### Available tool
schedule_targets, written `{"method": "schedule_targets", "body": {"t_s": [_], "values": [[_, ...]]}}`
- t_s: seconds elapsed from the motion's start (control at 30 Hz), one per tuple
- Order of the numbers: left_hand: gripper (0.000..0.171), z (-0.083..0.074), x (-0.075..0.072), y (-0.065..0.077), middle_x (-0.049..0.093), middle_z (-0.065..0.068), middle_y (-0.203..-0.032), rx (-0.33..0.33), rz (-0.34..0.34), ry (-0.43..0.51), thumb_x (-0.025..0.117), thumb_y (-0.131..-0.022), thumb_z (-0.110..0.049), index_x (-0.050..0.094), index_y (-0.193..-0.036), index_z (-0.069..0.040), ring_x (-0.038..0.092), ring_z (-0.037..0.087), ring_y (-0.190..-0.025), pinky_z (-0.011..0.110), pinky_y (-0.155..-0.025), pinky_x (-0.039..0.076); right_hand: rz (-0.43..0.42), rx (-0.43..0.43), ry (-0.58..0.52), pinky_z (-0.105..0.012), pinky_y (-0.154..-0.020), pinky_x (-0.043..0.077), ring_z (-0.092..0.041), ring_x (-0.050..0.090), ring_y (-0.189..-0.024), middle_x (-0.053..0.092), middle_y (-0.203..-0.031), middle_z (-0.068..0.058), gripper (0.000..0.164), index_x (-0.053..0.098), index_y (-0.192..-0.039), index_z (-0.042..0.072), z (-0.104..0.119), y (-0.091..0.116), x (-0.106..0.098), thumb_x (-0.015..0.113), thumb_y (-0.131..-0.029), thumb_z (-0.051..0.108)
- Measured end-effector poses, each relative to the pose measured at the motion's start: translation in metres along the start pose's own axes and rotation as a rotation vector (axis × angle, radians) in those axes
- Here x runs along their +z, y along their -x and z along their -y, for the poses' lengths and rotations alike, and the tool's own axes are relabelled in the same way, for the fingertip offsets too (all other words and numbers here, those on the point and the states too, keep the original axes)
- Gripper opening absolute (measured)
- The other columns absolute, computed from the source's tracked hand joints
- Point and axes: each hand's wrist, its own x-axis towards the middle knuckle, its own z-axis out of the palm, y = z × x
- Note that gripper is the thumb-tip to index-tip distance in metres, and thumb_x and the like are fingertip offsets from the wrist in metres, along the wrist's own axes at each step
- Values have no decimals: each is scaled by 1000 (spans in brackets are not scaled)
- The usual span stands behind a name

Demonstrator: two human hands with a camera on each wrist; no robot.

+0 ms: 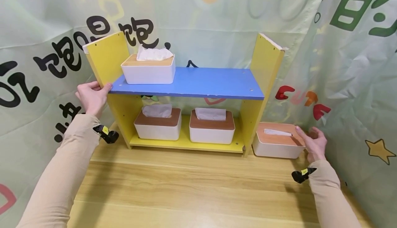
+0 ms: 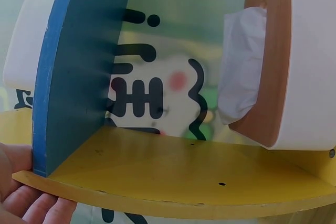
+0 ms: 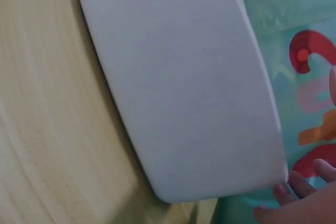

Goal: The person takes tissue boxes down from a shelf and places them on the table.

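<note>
My left hand (image 1: pixel 93 97) grips the left side of a yellow and blue shelf unit (image 1: pixel 186 89). Its thumb lies by the blue board's front corner, and its fingers are on the outer side of the yellow panel. At the unit's right, my right hand (image 1: pixel 314 143) touches the right end of a white tissue box (image 1: pixel 276 150) with a wooden lid. The thumb is at the lid's corner; the other fingers are loosely bent. In the right wrist view that box's white side (image 3: pixel 184 87) fills the middle, with fingertips at its corner.
One tissue box (image 1: pixel 149 74) sits at the left of the blue board. On the yellow bottom board stand two more, a left box (image 1: pixel 157 131) and a right box (image 1: pixel 212 135). Below is a wooden table (image 1: pixel 192 186). Printed cloth (image 1: pixel 211 38) hangs behind and at both sides.
</note>
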Motion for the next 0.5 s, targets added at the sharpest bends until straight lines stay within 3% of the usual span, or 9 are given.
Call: {"method": "schedule_targets", "body": {"t_s": [0.1,0.23,0.33,0.5], "values": [[49,-1,0,0,37,-40,-43,-1,4,-6,76,-87,-34,68,-127,-7,30,0,-110,34,-111,22,-48,-37,-80,-28,-122,29,-12,38,-135,45,-141,11,84,35,-156,23,4,5,2,78,-85,39],[49,-1,-1,0,45,-41,-48,-3,-1,2,77,-86,-34,68,-126,-6,34,3,-114,34,-112,22,-112,-102,-259,-11,-98,38,-2,46,-110,50,-110,17,58,55,-133,25,10,11,6,84,-82,26],[49,-1,-1,0,46,-40,-49,-7,0,4,77,-86,-33,68,-127,-6,33,3,-113,33,-112,22,-142,-136,-382,-7,-81,40,0,48,-100,52,-104,15,45,60,-118,27,17,14,8,84,-81,20],[49,-1,0,0,39,-40,-44,-3,3,4,76,-87,-33,68,-127,-5,27,-3,-104,34,-112,21,-164,-175,-511,-9,-80,42,-2,49,-99,56,-104,11,39,64,-112,25,30,21,12,84,-81,17]]}}
